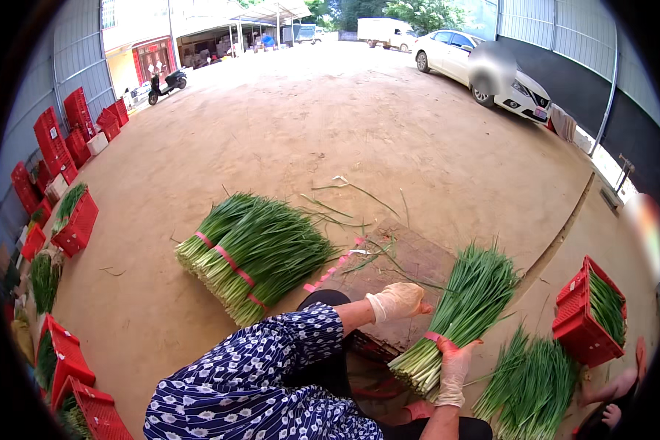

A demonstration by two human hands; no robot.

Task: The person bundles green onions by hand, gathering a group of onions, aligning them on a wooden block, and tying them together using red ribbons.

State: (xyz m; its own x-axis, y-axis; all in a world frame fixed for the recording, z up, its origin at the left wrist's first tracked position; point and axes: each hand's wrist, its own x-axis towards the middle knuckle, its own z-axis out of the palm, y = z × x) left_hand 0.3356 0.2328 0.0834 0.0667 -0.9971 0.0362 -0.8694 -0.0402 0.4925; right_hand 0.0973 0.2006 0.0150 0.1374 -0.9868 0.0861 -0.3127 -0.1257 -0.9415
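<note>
My right hand [455, 370], in a thin pale glove, is closed round the lower stalks of a bunch of chives [478, 290]. A pink band [433, 336] circles the bunch just above the hand, and its green leaves point away from me. My left hand [400, 302], also gloved, is curled closed just left of the bunch, above a brown board [418, 253]. What its fingers hold, if anything, is hidden. Loose leaves and several pink strips [325, 276] lie on and along the board. To the left, tied bunches of chives [268, 253] lie side by side.
A heap of loose chives [532, 389] lies to my right, near a red crate [573, 319] of chives and another person's foot and hand. Red crates [77, 224] line the left wall. Farther off are a scooter [167, 86] and a white car [455, 55].
</note>
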